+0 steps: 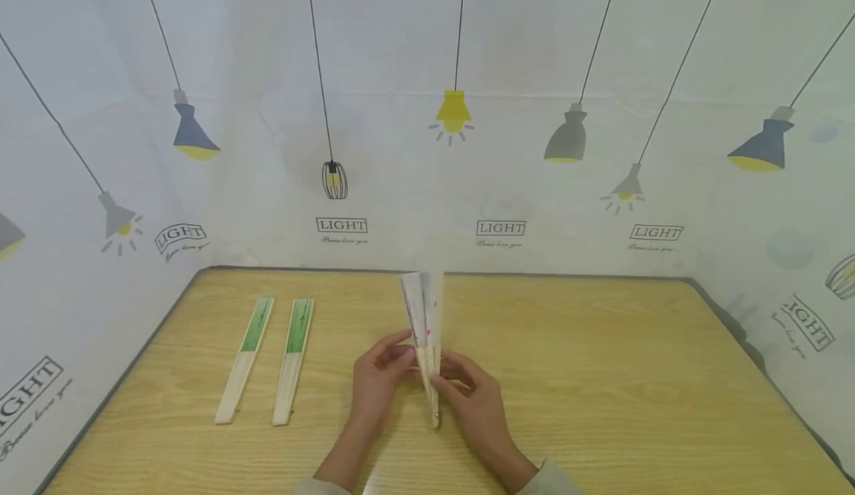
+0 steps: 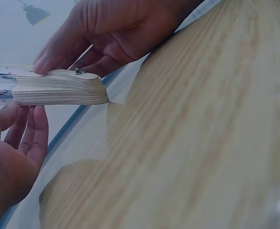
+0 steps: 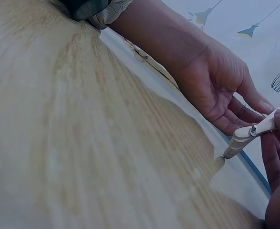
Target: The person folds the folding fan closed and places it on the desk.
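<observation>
A: What are the hands busy with?

B: Both hold a folding fan (image 1: 426,332) upright over the middle of the wooden surface (image 1: 601,376). The left hand (image 1: 377,384) pinches the wooden ribs from its side, and the right hand (image 1: 476,398) pinches them from the other, a little lower, near the pivot end.

A: Is the fan open or closed?

B: Barely parted. In the head view the paper at the top shows only a narrow wedge, white with small red marks. In the left wrist view the ribs (image 2: 58,88) lie stacked tight, with the metal rivet (image 2: 80,71) on top.

A: So which step would you call it?

B: I judge it the very start of spreading the fan, or the last bit of closing it; one picture cannot settle which. Either way, the next move calls for one hand to steady the ribs by the rivet while the other slides the outer rib sideways, gently, so the paper does not tear.

A: Anything else nearby?

B: Two closed fans (image 1: 267,358) with green paper lie side by side to the left, well apart from the hands.

A: Any writing?

B: The backdrop (image 1: 427,109), printed with hanging lamps, repeats the word "LIGHT" (image 1: 501,228). The small script under it is too fine to read.
</observation>
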A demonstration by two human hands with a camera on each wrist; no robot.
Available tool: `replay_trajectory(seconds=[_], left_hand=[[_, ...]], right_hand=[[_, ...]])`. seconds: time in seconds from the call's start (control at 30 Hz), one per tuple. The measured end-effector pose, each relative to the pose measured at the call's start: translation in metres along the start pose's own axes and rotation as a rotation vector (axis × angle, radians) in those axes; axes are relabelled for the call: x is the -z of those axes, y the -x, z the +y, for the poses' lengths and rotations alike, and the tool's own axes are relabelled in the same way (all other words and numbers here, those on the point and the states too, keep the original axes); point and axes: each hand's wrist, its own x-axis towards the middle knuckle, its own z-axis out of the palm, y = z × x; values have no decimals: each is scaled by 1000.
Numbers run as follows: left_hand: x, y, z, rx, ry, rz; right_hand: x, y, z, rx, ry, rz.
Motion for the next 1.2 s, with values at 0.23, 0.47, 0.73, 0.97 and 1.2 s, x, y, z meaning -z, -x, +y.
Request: replay_trajectory(seconds=[0.23,0.47,0.73,0.97,1.2], left_hand=[[1,1,0,8,8,2],[1,1,0,28,15,3],[1,0,-1,39,14,-3],[1,0,0,47,2,-6],[0,1,1,48,-20,-12]], right_hand=[[-1,1,-2,-5,3,-10],[-1,1,-5,-2,21,-31],[0,-2,15,50,6,-35],[2,-4,30,109,-9,-87],[3,-4,29,167,-8,-127]])
